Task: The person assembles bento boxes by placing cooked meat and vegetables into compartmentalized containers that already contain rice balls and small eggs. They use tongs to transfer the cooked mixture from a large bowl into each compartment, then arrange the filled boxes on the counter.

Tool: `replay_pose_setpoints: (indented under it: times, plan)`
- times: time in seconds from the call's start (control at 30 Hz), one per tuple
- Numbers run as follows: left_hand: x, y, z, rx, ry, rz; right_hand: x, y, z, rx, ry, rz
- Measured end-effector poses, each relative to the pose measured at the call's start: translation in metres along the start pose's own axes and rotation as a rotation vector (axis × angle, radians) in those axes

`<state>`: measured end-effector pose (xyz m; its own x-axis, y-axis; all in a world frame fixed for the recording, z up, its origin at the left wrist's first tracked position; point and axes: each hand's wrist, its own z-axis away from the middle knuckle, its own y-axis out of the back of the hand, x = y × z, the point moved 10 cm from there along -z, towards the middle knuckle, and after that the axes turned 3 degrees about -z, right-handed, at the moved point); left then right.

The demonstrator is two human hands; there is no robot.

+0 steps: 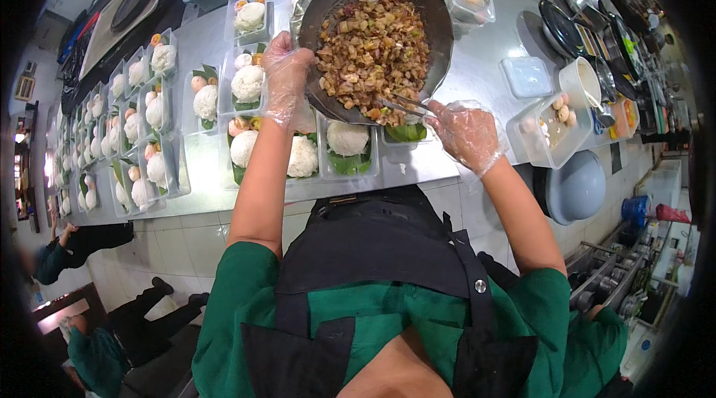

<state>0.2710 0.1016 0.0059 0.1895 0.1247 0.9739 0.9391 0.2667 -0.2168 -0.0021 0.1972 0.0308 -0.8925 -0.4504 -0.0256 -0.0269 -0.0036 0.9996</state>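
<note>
Apparently, a diced brown filling is being portioned: a large bowl is being held above the counter by a gloved left hand closed on its rim. Tongs are being gripped by the gloved right hand, tips in the filling; a light pinch seems called for next. Rice mounds and leaves are being kept in clear boxes, eggs in a tub.

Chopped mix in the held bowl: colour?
Mostly brown with paler bits; the chopped mix shows in the head view.
</note>
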Motion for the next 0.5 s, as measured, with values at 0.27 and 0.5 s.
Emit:
replay_pose_setpoints:
  times: [0.27, 0.5]
  plan:
    - [-0.003, -0.007, 0.000, -0.053, -0.025, 0.049, 0.033, -0.002, 0.009, -0.036, -0.218, -0.134]
    - [0.000, -0.007, 0.003, -0.037, -0.064, 0.016, 0.016, 0.005, 0.022, -0.024, -0.185, -0.121]
